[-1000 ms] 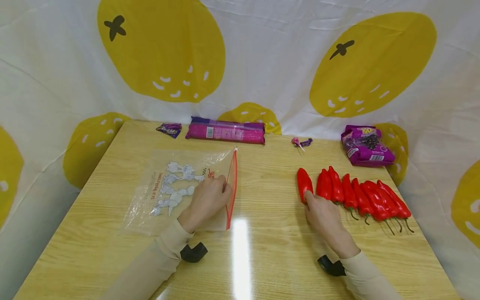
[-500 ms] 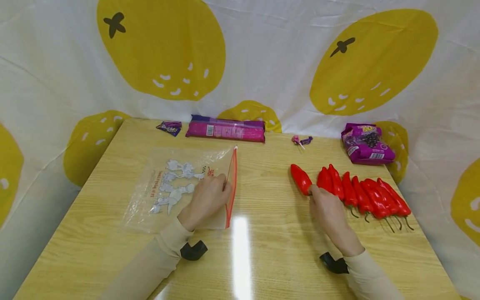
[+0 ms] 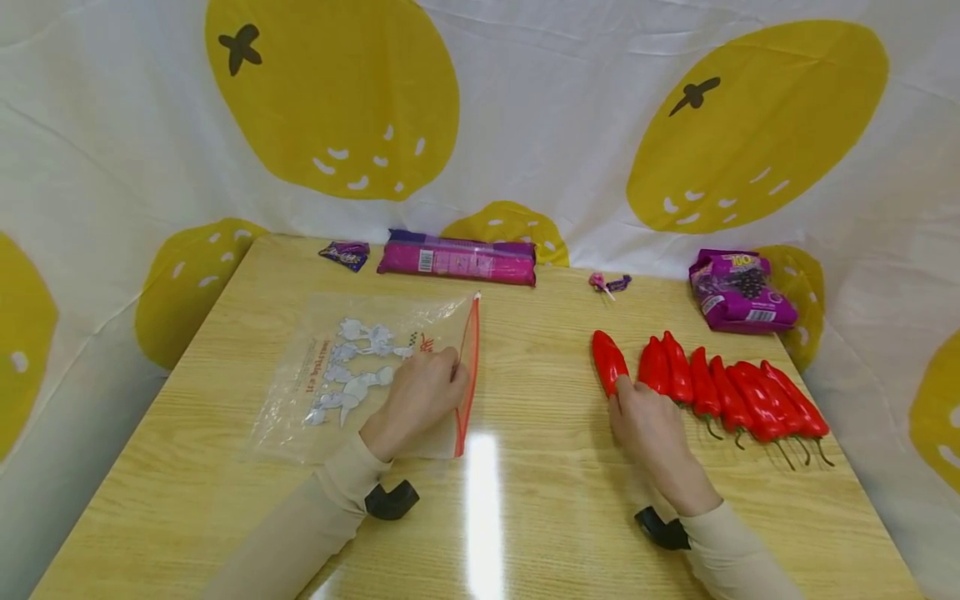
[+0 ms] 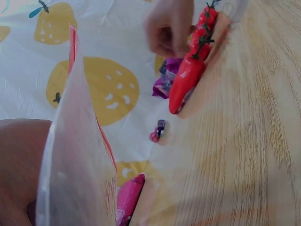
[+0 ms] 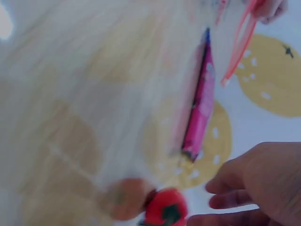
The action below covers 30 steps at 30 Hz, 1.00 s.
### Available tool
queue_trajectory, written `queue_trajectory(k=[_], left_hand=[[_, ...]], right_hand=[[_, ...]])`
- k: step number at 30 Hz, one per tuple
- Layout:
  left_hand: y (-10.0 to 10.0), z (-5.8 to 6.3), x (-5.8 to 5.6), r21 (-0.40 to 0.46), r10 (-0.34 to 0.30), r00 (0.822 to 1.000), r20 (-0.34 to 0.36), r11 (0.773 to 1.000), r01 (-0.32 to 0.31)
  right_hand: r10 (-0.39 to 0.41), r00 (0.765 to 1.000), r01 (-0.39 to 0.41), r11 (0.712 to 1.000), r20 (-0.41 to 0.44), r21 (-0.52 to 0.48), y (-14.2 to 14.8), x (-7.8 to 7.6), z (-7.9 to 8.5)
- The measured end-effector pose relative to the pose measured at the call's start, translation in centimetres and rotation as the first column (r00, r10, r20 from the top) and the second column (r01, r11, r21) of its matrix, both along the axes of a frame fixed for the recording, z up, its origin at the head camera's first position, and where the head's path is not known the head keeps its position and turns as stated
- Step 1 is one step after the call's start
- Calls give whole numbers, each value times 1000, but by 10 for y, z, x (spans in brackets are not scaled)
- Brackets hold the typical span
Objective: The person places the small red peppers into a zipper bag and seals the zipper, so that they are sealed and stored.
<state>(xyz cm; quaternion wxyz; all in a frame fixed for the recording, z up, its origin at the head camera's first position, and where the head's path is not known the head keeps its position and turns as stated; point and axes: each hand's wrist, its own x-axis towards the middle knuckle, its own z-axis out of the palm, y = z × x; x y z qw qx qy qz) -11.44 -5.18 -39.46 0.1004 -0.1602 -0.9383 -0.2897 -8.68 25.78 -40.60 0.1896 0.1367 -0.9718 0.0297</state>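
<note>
Left hand: fingers curled, gripping a clear plastic zip bag beside its red-edged mouth. The bag lies on the left of the surface, its gripped edge raised; pale figures and red lettering show across it.

Right hand: fingers bent, placed at the near end of a red pepper. Whether the fingers pinch it cannot be told; the head view hides the fingertips, and the right wrist view is blurred there.

Red pepper, single: right of the bag and well apart from it, tip toward the far side, just left of a row of others.

Red peppers, row: right side of the surface, side by side, some overlapping, green stems toward the near edge.

Far edge, left to right: a small purple wrapper; a long magenta packet; two small wrapped sweets, one pink, one purple; a plump purple bag.

Backdrop: white cloth with large yellow fruit motifs, behind the surface.
</note>
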Motion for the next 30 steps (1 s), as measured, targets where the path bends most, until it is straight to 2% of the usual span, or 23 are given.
queue_trajectory(k=[2,4,5,7,9,11,13,18,22,26,28,30], left_hand=[[0,1,0,1,-2,1000,-1,1000,2],[0,1,0,-2,0,1000,-6,1000,0],[0,1,0,-3,0,1000,-9,1000,0],[0,1,1,-9,1,1000,-18,1000,-1],[0,0,1,-13,3,1000,-19,1000,-3],[0,0,2,-6,2,1000,-9,1000,-2],[1,0,3,-1,3,1000,6,1000,-3],[1,3,4,-6,10,1000,9,1000,-10],[-5,14,5,42,41,995,-93,998,-38],[-12,26,7,104,80,967,-244,993,-56],[-15,29,7,105,91,956,-278,992,-64],[-17,29,6,76,102,956,-276,994,-84]], right_hand=[[38,998,-39,999,-55,-17,-14,-2,7],[144,987,-148,988,-67,-49,-33,-5,13],[220,974,-223,972,-53,-69,-44,-7,15],[378,926,-375,919,2,-126,-67,-12,15],[504,861,-489,857,68,-162,-89,-16,12],[566,814,-541,821,129,-183,-109,-20,8],[586,793,-558,809,166,-186,-122,-24,3],[592,780,-564,806,206,-180,-135,-31,-6],[591,774,-572,806,225,-150,-134,-35,-10],[576,787,-566,817,221,-115,-129,-37,-14],[576,792,-567,817,203,-102,-127,-38,-14],[584,790,-576,811,185,-100,-126,-39,-15]])
